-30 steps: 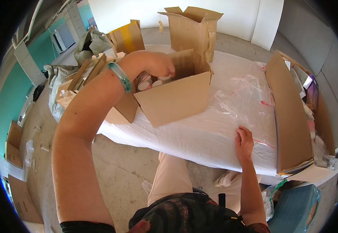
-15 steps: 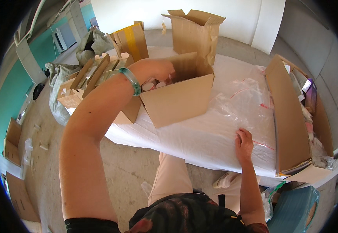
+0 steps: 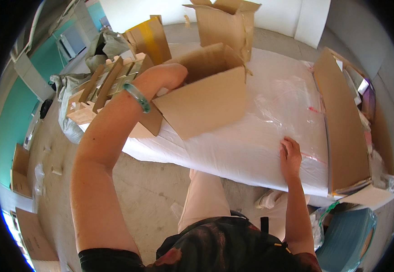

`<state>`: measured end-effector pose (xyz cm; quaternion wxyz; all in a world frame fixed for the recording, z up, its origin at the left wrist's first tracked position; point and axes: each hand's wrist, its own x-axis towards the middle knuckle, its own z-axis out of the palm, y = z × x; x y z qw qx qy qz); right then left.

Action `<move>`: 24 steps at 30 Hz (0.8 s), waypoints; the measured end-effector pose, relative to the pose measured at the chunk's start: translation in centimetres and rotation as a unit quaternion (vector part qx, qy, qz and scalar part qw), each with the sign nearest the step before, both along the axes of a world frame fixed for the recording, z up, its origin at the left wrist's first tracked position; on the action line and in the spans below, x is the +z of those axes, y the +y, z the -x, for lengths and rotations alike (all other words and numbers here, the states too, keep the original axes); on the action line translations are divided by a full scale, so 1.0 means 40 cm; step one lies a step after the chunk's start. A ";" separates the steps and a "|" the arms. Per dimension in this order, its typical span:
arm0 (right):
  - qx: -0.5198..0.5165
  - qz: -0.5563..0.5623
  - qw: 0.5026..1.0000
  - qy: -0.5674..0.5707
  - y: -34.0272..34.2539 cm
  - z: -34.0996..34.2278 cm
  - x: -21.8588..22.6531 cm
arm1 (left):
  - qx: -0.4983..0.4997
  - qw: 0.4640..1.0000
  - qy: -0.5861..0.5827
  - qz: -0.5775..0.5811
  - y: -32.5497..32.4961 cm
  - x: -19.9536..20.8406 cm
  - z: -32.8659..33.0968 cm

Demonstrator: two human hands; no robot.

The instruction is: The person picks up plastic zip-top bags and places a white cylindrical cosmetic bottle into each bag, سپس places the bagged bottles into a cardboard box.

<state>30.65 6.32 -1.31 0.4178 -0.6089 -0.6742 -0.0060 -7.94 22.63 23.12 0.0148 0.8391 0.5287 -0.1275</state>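
Observation:
My left hand (image 3: 173,75), with a green bangle (image 3: 136,97) on its wrist, reaches down into an open cardboard box (image 3: 204,104) on the white-covered table (image 3: 206,156). Its fingers are hidden inside, so what they touch does not show. A bit of something pale (image 3: 162,92) shows below the hand at the box's left end. My right hand (image 3: 290,156) rests near the table's front edge with fingers loosely bent and apart, holding nothing. Just beyond it lie clear plastic bags (image 3: 281,106) with red strips.
At right stands a long carton (image 3: 347,131) of mixed packages. Behind the box are a tall open carton (image 3: 226,31) and a carton with yellow tape (image 3: 149,41). Carton trays (image 3: 108,84) of small boxes sit at left. A blue wrapped bundle (image 3: 347,235) is at lower right.
My left hand has gone deeper into the box, and the round pale-ended items seen under it are now mostly hidden. The view has shifted a little; my right hand stays on the table.

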 end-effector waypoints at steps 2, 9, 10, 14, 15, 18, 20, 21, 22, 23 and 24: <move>-0.005 0.014 1.000 0.027 0.006 0.010 -0.007 | -0.037 0.998 0.049 -0.007 0.025 -0.015 0.025; -0.014 0.012 1.000 0.014 -0.003 0.004 0.016 | 0.006 0.997 -0.042 0.059 0.019 0.030 -0.030; -0.008 0.012 1.000 0.020 0.004 0.014 0.022 | -0.030 0.998 -0.046 0.043 0.014 0.039 -0.025; -0.010 0.007 1.000 0.018 -0.001 0.010 0.007 | -0.054 0.997 -0.042 0.029 -0.003 0.079 -0.021; -0.008 0.002 1.000 0.018 -0.001 0.009 0.002 | -0.031 0.998 -0.037 0.038 -0.010 0.090 -0.020; 0.010 -0.003 0.999 0.046 0.009 -0.006 0.000 | -0.034 0.997 -0.067 0.007 -0.023 0.103 0.002; 0.007 -0.010 0.999 0.052 0.010 -0.010 0.010 | -0.026 0.996 -0.083 0.000 -0.036 0.098 0.019; -0.001 -0.017 0.999 0.043 0.020 -0.012 0.017 | -0.022 0.996 -0.091 -0.003 -0.042 0.095 0.029; -0.010 -0.025 0.999 0.033 0.028 -0.010 0.034 | -0.012 0.995 -0.103 0.010 -0.043 0.090 0.034; -0.009 -0.022 1.000 0.018 0.033 -0.004 0.050 | -0.001 0.993 -0.114 0.022 -0.043 0.083 0.040; -0.007 -0.018 1.000 0.002 0.038 0.005 0.066 | 0.009 0.991 -0.125 0.035 -0.044 0.073 0.043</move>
